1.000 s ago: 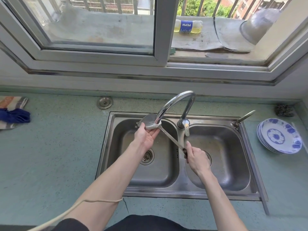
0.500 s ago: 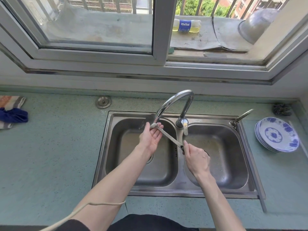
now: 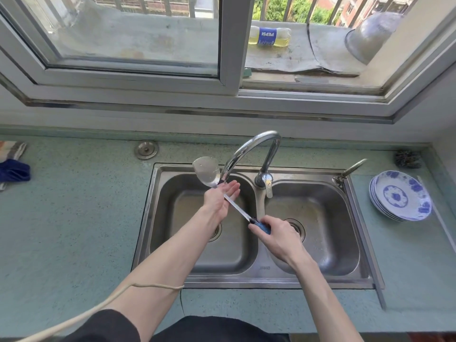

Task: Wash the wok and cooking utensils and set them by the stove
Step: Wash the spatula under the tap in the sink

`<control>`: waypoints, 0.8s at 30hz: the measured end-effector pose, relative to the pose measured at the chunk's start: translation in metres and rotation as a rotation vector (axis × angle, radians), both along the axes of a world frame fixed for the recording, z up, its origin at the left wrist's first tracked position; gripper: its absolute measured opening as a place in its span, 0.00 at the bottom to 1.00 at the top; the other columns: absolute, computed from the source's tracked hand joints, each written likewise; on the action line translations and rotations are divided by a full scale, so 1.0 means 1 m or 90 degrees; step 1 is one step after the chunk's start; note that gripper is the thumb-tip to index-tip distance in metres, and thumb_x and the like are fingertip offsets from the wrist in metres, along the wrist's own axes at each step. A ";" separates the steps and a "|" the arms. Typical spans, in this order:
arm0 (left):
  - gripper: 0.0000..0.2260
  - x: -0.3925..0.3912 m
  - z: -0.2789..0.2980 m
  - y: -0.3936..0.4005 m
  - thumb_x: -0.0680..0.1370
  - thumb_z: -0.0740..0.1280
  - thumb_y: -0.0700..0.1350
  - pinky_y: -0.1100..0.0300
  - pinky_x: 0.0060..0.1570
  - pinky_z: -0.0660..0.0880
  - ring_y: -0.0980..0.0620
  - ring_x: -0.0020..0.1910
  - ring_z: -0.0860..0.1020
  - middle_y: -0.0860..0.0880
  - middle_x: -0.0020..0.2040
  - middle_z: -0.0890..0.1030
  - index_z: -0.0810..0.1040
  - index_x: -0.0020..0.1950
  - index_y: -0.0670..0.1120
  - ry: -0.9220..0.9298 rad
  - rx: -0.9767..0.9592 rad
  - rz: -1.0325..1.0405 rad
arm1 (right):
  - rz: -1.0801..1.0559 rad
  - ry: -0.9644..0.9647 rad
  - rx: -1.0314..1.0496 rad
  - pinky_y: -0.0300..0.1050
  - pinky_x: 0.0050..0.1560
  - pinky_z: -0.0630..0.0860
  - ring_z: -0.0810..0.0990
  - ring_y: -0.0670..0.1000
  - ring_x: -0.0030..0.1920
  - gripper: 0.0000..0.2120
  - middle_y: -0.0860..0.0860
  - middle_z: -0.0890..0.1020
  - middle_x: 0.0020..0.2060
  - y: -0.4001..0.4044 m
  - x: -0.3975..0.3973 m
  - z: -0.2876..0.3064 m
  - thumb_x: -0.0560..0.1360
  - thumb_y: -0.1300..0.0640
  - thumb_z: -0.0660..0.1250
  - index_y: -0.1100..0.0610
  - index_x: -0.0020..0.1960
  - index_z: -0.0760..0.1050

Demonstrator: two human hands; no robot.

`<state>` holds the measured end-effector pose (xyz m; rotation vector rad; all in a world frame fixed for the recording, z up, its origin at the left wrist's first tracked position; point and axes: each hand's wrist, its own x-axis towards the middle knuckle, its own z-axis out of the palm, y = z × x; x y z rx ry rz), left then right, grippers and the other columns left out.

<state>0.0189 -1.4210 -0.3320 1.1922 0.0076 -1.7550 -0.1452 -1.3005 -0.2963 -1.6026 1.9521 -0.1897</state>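
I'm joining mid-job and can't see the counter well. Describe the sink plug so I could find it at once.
Start at the double sink under the window. On the green countertop just behind the sink's left rear corner lies the sink plug, a small round metal disc lying flat. It is the only loose metal piece there; the cloths lie far left.

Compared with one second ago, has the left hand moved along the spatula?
Yes. The left hand slid from the spatula blade down onto the shaft, nearer the person, away from the faucet spout.
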 end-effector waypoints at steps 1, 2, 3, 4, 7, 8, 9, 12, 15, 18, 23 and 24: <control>0.07 0.000 0.001 0.000 0.86 0.53 0.36 0.53 0.42 0.84 0.43 0.45 0.83 0.36 0.51 0.81 0.69 0.58 0.36 0.005 -0.006 -0.008 | -0.018 -0.003 -0.024 0.48 0.42 0.72 0.81 0.55 0.46 0.16 0.46 0.84 0.42 0.000 0.000 0.001 0.78 0.34 0.65 0.47 0.49 0.78; 0.07 -0.001 0.001 0.001 0.86 0.54 0.36 0.53 0.45 0.84 0.42 0.46 0.84 0.36 0.53 0.81 0.70 0.59 0.35 0.004 -0.009 -0.018 | -0.035 0.003 -0.055 0.47 0.41 0.71 0.81 0.56 0.46 0.15 0.47 0.85 0.42 -0.001 0.001 0.001 0.78 0.35 0.65 0.47 0.50 0.79; 0.07 -0.002 0.001 0.003 0.86 0.55 0.36 0.52 0.48 0.83 0.42 0.47 0.84 0.35 0.54 0.81 0.70 0.59 0.35 0.005 -0.014 -0.029 | -0.043 0.016 -0.087 0.47 0.40 0.70 0.82 0.56 0.46 0.15 0.48 0.85 0.42 -0.002 0.002 0.002 0.78 0.37 0.66 0.47 0.50 0.79; 0.07 -0.005 0.002 0.005 0.85 0.57 0.36 0.53 0.49 0.83 0.42 0.48 0.84 0.35 0.56 0.82 0.70 0.60 0.34 0.005 -0.023 -0.048 | -0.043 0.028 -0.117 0.47 0.40 0.70 0.82 0.56 0.46 0.14 0.47 0.85 0.43 -0.004 0.004 0.003 0.78 0.38 0.67 0.48 0.50 0.80; 0.10 -0.020 0.004 0.020 0.85 0.58 0.35 0.54 0.50 0.83 0.42 0.51 0.85 0.33 0.59 0.81 0.71 0.64 0.32 0.019 -0.045 -0.101 | -0.048 0.053 -0.172 0.48 0.41 0.73 0.83 0.56 0.46 0.12 0.46 0.84 0.44 -0.010 0.015 0.006 0.78 0.41 0.69 0.49 0.51 0.80; 0.10 -0.027 0.005 0.026 0.85 0.58 0.35 0.54 0.48 0.83 0.42 0.51 0.85 0.33 0.59 0.81 0.70 0.64 0.32 0.030 -0.051 -0.112 | -0.054 0.064 -0.185 0.48 0.41 0.74 0.83 0.56 0.46 0.12 0.46 0.84 0.45 -0.012 0.020 0.007 0.78 0.41 0.69 0.49 0.52 0.80; 0.11 -0.032 0.005 0.031 0.85 0.57 0.35 0.55 0.46 0.83 0.43 0.51 0.85 0.33 0.58 0.81 0.70 0.64 0.31 0.044 -0.059 -0.114 | -0.060 0.075 -0.196 0.48 0.41 0.74 0.84 0.55 0.46 0.11 0.46 0.83 0.46 -0.015 0.023 0.008 0.79 0.42 0.69 0.49 0.53 0.80; 0.11 -0.030 0.006 0.032 0.85 0.58 0.37 0.56 0.46 0.83 0.43 0.50 0.86 0.34 0.56 0.83 0.71 0.64 0.31 0.059 -0.074 -0.121 | -0.050 0.072 -0.215 0.47 0.41 0.74 0.83 0.55 0.47 0.13 0.46 0.82 0.48 -0.016 0.028 0.007 0.80 0.42 0.67 0.49 0.56 0.80; 0.13 -0.012 0.009 0.015 0.86 0.56 0.40 0.55 0.49 0.83 0.42 0.53 0.85 0.34 0.57 0.83 0.72 0.63 0.32 0.039 -0.064 -0.092 | -0.016 0.049 -0.222 0.47 0.40 0.74 0.82 0.53 0.45 0.12 0.45 0.79 0.47 -0.009 0.025 0.004 0.81 0.43 0.66 0.49 0.57 0.78; 0.12 0.010 0.011 -0.010 0.86 0.55 0.40 0.55 0.44 0.84 0.43 0.47 0.86 0.34 0.54 0.84 0.73 0.61 0.33 -0.006 -0.038 0.013 | -0.006 0.020 -0.235 0.47 0.40 0.77 0.81 0.50 0.45 0.12 0.43 0.78 0.47 0.000 0.021 0.003 0.81 0.43 0.66 0.48 0.59 0.78; 0.12 0.014 0.014 -0.014 0.86 0.58 0.40 0.57 0.42 0.83 0.43 0.45 0.86 0.34 0.55 0.83 0.75 0.61 0.31 -0.057 -0.043 0.048 | 0.001 0.001 -0.249 0.47 0.41 0.77 0.81 0.50 0.46 0.12 0.44 0.79 0.49 -0.005 0.030 0.002 0.81 0.45 0.67 0.49 0.61 0.78; 0.12 0.009 0.016 -0.006 0.85 0.58 0.39 0.57 0.43 0.83 0.43 0.47 0.86 0.34 0.54 0.84 0.75 0.61 0.30 -0.065 -0.052 0.028 | -0.002 0.001 -0.250 0.48 0.42 0.78 0.81 0.50 0.47 0.12 0.44 0.79 0.49 -0.009 0.034 0.001 0.81 0.45 0.67 0.49 0.61 0.78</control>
